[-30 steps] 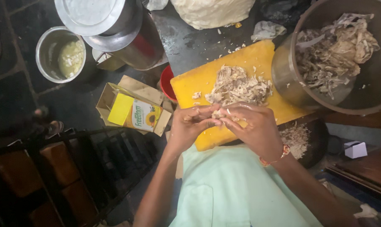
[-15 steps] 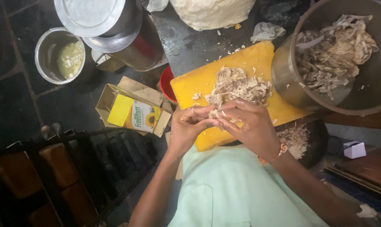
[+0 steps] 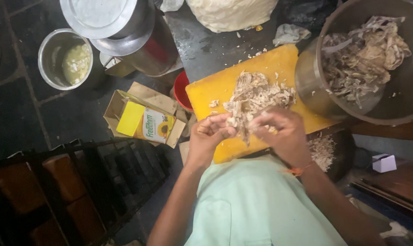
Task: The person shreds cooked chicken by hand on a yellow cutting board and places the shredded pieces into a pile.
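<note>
Both hands worked over the near edge of the yellow board (image 3: 215, 89). The left hand (image 3: 209, 135) was closed narrow, fingertips pinched on one end of a pale shred (image 3: 243, 132). The right hand (image 3: 279, 132) was curled over the other end, fingers bent inward; whether its fingertips actually clamped the shred could not be told, since the knuckles hid them.

The shred hung between the two hands, touching both. Its visible tail ran downward toward the person's body, so its long axis lay roughly from the pile toward the chest, not across from hand to hand.

The pile (image 3: 256, 93) of shredded meat lay on the board just beyond both hands, on the side away from the body. It was touching or nearly touching the fingertips, and slightly nearer the right hand than the left.

Farther beyond the right hand, and to its outer side, stood a large pot (image 3: 397, 102) holding more unshredded pieces. A carton (image 3: 145, 123) lay well apart, on the outer side of the left hand.
</note>
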